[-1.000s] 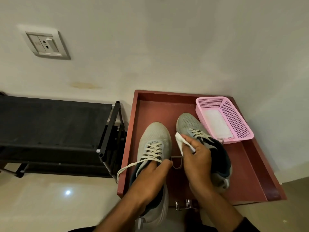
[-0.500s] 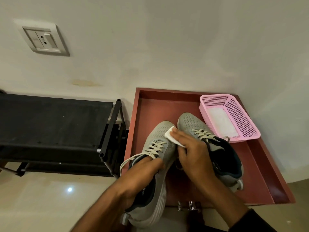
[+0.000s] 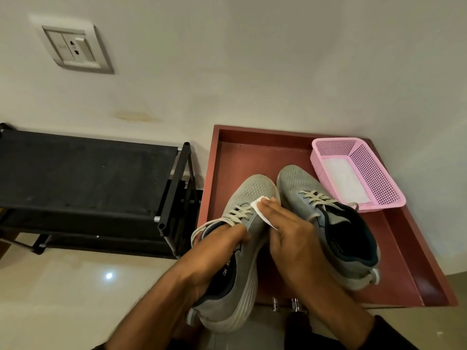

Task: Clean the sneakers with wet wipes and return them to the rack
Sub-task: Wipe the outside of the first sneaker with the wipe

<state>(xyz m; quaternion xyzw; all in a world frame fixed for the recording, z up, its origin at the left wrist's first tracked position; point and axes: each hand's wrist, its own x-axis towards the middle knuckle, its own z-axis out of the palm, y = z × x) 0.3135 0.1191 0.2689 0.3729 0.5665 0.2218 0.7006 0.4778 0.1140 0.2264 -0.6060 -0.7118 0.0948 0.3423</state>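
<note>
Two grey sneakers with pale laces are over the red-brown tray [image 3: 419, 271]. The left sneaker [image 3: 252, 190] is tilted on its side; my left hand [image 3: 214, 248] reaches into its opening and grips it at the tongue. My right hand [image 3: 290, 233] presses a white wet wipe [image 3: 260, 208] with straight fingers against that sneaker's upper side near the laces. The right sneaker [image 3: 298, 180] rests upright in the tray, untouched. A black shoe rack [image 3: 75, 178] stands to the left.
A pink perforated basket [image 3: 379, 178] holding white wipes sits at the tray's back right corner. A wall with a socket plate [image 3: 75, 49] is behind. Pale glossy floor lies at lower left. Two metal fittings [image 3: 284, 304] show at the tray's front edge.
My left hand lifted and tilted the left sneaker. My right hand brought the wipe from beside the right sneaker onto the left sneaker's side and slid it toward the toe.
</note>
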